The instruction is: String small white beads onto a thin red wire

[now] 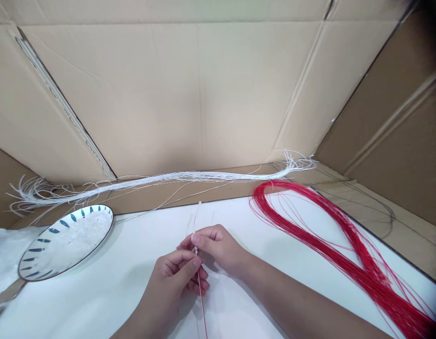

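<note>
A thin red cord (202, 306) runs up from the bottom edge, between my two hands. Lower down, my left hand (177, 273) pinches it between thumb and index finger, the other fingers curled beneath. Just above, my right hand (219, 245) has its thumb and index finger closed on the cord's upper part. Tiny whitish bits (195, 250) show on the cord between the two pinches; they are too small to name surely. Beyond the right fingertips a faint, blurred pale end sticks up. The right hand's lower fingers are partly hidden.
An oval plate (30, 254) of small clear-white pieces stands at the left, beside a translucent plastic bag (5, 254). Bundled white cords (182, 177) lie along the back. A looped bundle of red cords (309, 235) covers the right side. Cardboard walls (203, 94) enclose the white tabletop (140, 235).
</note>
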A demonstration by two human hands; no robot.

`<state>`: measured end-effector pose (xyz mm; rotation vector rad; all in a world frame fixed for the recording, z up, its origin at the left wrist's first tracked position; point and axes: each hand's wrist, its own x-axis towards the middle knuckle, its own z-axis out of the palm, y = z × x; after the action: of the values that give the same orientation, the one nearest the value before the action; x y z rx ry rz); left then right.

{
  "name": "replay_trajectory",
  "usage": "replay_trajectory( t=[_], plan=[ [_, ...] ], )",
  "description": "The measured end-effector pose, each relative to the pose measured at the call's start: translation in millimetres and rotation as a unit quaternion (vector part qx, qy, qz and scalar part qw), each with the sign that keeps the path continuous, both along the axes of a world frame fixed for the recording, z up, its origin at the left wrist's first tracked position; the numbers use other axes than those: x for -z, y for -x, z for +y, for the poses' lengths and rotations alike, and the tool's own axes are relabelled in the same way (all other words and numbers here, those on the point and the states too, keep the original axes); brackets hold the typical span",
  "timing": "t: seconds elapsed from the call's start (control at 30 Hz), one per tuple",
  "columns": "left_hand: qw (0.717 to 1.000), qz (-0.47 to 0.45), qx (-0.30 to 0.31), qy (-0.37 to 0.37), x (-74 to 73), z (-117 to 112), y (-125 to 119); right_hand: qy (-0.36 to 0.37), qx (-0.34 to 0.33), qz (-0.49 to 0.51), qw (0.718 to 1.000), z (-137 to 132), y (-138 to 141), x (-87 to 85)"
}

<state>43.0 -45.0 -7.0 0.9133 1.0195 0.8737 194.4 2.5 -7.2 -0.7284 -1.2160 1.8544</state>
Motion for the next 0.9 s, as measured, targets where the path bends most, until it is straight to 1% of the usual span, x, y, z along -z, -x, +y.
replay_trajectory(
  t=[0.07,0.1,0.17,0.23,0.3,0.4,0.5,0.67,0.73,0.8,0.83,0.9],
  plan=[
    [1.0,0.0,-0.003,-0.007,0.6,0.5,0.4,0.011,-0.041,-0.008,0.999,-1.6,0.8,-0.9],
    [1.0,0.002,0.0,-0.01,0.8,0.7,0.3,0.014,-0.037,-0.014,0.999,-1.9,1.0,-1.2],
    [1.0,0.01,0.007,-0.009,1.3,0.7,-0.3,0.006,0.01,-0.036,0.999,-1.5,0.8,-1.8],
    [1.0,0.027,0.012,-0.007,1.8,0.3,-0.8,-0.02,0.053,-0.06,0.997,-0.5,0.0,-2.3],
    [0.999,0.037,0.016,-0.005,2.1,-0.1,-1.0,-0.048,0.075,-0.067,0.994,0.5,-1.0,-2.4],
    [0.999,0.035,0.021,-0.004,1.9,0.0,-0.9,-0.067,0.092,-0.068,0.991,1.5,-1.6,-1.2],
    [0.999,0.04,0.029,-0.003,1.3,0.2,-1.0,-0.058,0.106,-0.059,0.991,2.3,-0.7,1.2],
    [0.998,0.047,0.038,-0.002,1.4,-0.7,-1.6,-0.023,0.146,-0.006,0.989,4.6,0.4,5.9],
    [0.998,0.048,0.038,-0.002,1.2,-0.9,-2.0,-0.025,0.142,0.004,0.99,5.4,0.3,6.5],
    [0.998,0.051,0.023,-0.014,0.0,-0.6,-2.2,-0.023,0.123,0.013,0.992,5.2,-0.1,5.7],
    [0.998,0.056,0.006,-0.026,-1.1,-0.4,-2.2,-0.02,0.107,0.012,0.994,4.5,-0.3,4.7],
    [0.995,0.077,-0.036,-0.054,-4.3,0.0,-2.1,-0.016,0.051,0.001,0.999,2.2,-0.4,2.4]
  ],
)
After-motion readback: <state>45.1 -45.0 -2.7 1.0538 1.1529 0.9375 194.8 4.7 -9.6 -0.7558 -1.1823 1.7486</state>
